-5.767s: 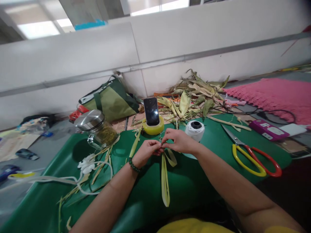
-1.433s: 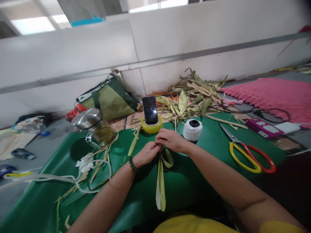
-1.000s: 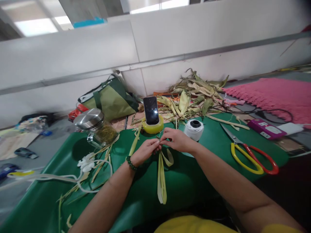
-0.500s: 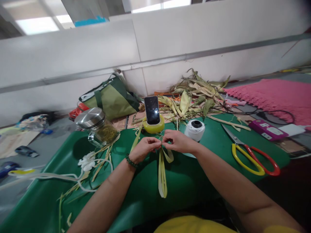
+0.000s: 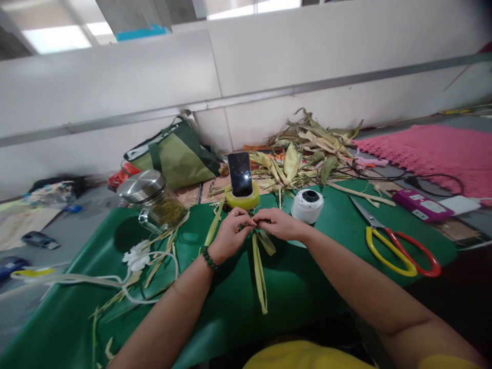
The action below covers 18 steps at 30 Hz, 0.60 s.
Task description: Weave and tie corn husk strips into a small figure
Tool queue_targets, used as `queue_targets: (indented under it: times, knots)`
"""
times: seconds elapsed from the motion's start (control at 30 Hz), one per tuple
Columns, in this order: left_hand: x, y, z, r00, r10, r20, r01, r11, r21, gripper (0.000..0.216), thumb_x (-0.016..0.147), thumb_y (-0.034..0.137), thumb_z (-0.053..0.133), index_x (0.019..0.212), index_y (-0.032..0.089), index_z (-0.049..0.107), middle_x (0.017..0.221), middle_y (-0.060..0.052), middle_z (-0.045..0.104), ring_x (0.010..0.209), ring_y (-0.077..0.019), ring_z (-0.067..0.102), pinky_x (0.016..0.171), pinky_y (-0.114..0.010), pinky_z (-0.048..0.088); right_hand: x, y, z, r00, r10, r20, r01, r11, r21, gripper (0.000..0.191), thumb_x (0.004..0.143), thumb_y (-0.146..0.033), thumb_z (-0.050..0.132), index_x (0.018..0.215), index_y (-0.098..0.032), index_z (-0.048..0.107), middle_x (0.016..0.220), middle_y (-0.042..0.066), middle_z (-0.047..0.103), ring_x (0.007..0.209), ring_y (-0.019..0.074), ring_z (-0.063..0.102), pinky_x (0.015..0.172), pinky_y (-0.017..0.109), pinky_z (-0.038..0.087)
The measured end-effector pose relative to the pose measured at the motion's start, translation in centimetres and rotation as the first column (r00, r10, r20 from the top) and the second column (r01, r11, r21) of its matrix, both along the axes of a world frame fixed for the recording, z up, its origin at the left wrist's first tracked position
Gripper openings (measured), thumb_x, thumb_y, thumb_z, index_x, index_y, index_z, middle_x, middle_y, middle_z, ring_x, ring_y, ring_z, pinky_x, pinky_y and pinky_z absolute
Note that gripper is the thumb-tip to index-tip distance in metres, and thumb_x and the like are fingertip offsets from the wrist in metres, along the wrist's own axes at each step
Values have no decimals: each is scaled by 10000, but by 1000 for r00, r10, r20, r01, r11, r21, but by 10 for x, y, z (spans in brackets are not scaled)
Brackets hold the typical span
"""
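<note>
My left hand (image 5: 230, 234), with a green bead bracelet on the wrist, is closed in a pinch over the green mat (image 5: 307, 277). Fingertip to fingertip with it, my right hand (image 5: 280, 224) pinches too. Between them they grip the top of a bundle of pale yellow-green corn husk strips (image 5: 260, 277); a long folded loop hangs down and a shorter end sticks out right. What lies right between the fingertips is too small to make out. Just right of my right hand stands a white spool of thread (image 5: 306, 210).
A phone (image 5: 240, 174) leans upright in a yellow tape roll (image 5: 243, 200). Large scissors (image 5: 388, 241) lie at right, a lidded glass mug (image 5: 165, 210) and white cable (image 5: 111, 279) at left. Behind are a husk pile (image 5: 311, 138) and a green bag (image 5: 180, 159).
The left hand has turned, its fingers curling more, and the right fingers have closed in lower. The hanging husk loop has twisted edge-on and looks narrower.
</note>
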<state>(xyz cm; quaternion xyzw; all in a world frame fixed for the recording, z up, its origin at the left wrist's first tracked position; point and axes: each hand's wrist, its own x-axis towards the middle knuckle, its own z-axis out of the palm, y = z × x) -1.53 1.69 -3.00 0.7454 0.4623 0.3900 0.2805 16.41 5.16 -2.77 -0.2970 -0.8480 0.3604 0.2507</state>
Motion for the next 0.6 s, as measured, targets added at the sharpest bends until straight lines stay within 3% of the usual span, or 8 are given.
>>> queue_targets:
  times: [0.07,0.13,0.23,0.43,0.6]
  knots:
    - [1,-1,1,1000,8,-22,-7,999,41,124,758,159,616,705,193,723,797,-44,549,790,-165,534,742,-289,437,0,2,-1,1000,-8,-21,3,978,-206,225,741,-113,431,733,-160,651,633,-12,574,545,94,480,529,210,369]
    - [0,-1,1,999,32,-25,-31,998,57,140,766,176,620,700,205,740,764,-37,539,750,-155,522,708,-278,432,-1,3,-1,998,-42,-44,20,905,-424,215,735,-135,446,756,-152,660,640,-13,588,480,73,452,469,199,349]
    - [-2,0,1,997,79,5,-79,995,59,120,752,213,651,696,220,757,737,-25,525,731,-149,511,693,-269,431,-1,4,-2,990,-100,-97,22,800,-600,180,708,-144,497,750,-138,672,664,-5,611,469,59,456,458,193,356]
    - [-5,4,-2,993,81,91,-85,995,43,93,728,217,681,710,230,772,757,-28,556,732,-147,515,692,-275,432,-3,2,0,975,-154,-162,7,747,-664,144,713,-165,546,716,-129,685,614,-10,591,452,51,441,444,195,331]
    - [-4,4,-2,986,80,147,-84,996,21,64,709,247,716,715,229,777,731,-29,570,728,-150,533,674,-270,438,-2,2,1,963,-191,-192,21,759,-651,139,724,-236,605,745,-126,688,603,-19,587,450,46,429,441,195,317]
